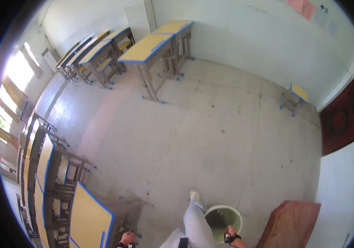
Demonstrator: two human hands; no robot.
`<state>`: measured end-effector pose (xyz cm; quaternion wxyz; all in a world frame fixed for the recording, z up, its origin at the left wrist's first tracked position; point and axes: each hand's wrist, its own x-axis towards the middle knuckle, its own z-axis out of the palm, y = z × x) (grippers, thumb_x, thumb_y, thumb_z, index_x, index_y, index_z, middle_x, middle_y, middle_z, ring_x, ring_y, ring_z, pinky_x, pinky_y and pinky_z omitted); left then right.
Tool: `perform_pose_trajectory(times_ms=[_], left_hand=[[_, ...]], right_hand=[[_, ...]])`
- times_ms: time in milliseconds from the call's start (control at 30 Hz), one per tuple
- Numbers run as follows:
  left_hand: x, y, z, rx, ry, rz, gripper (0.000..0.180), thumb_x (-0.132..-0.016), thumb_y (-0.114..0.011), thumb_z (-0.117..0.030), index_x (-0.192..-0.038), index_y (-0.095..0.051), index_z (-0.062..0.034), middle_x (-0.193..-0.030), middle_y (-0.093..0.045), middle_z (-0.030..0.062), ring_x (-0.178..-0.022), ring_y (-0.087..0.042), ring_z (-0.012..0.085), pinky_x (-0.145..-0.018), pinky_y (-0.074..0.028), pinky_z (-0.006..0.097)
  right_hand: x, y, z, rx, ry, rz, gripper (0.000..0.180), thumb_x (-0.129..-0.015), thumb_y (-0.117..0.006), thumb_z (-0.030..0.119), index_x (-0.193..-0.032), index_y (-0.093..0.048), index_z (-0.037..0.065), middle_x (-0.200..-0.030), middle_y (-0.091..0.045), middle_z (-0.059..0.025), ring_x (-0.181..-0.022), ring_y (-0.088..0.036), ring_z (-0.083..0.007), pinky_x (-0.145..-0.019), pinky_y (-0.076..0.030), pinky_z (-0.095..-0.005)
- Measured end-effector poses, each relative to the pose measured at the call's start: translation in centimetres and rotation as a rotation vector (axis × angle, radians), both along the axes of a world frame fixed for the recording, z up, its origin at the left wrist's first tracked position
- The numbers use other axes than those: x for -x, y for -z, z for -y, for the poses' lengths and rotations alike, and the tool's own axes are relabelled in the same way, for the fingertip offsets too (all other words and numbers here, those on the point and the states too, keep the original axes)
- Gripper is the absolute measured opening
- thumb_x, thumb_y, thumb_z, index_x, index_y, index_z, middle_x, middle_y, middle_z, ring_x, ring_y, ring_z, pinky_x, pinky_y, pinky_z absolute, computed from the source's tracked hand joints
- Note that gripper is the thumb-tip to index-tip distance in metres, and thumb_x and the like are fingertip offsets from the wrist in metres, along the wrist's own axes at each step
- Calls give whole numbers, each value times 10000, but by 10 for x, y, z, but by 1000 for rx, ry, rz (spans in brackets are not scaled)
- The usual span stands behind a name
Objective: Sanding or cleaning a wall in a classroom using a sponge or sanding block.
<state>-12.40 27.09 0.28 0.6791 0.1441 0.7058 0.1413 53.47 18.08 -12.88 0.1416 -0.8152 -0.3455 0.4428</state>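
Observation:
A pale green bucket (239, 215) with dark greenish contents hangs or stands beside my leg at the lower right; I cannot tell whether it touches the floor. Over its near side, my right hand (230, 232) is closed, and a thin handle runs from the rim toward it. My left hand (128, 237) is low in the picture, fingers curled, with nothing visible in them. It is nearest to a yellow-topped desk (89, 219) with blue edging. Both wrists wear dark bands.
Rows of desks (44, 165) line the left side, and more desks (146, 48) stand at the back. A small stool (298, 91) is by the right wall. Near it is a dark red door (346, 107). A reddish-brown wooden piece (290, 223) stands right of the bucket.

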Motion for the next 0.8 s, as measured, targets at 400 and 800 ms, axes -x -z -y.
perform_pose_trajectory(times_ms=[400, 800], left_hand=[[-66, -8, -267, -305, 10, -268, 203, -854, -504, -168, -780, -611, -12, -660, -585, 46, -589, -559, 169, -543, -463, 321], [-6, -21, -394, 136, -310, -48, 218, -881, -453, -253, -869, -524, -47, -750, -577, 95, -663, -584, 288, -564, -438, 405]], right_hand=[[-3, -52, -306, 406, -563, -107, 289, -789, -534, 235, -936, -648, 14, -889, -648, -220, -888, -621, -376, -768, -468, -429], [6, -94, -668, 200, -847, 146, 218, -758, -548, 210, -839, -661, 42, -904, -635, -229, -849, -618, -396, -782, -479, -463]])
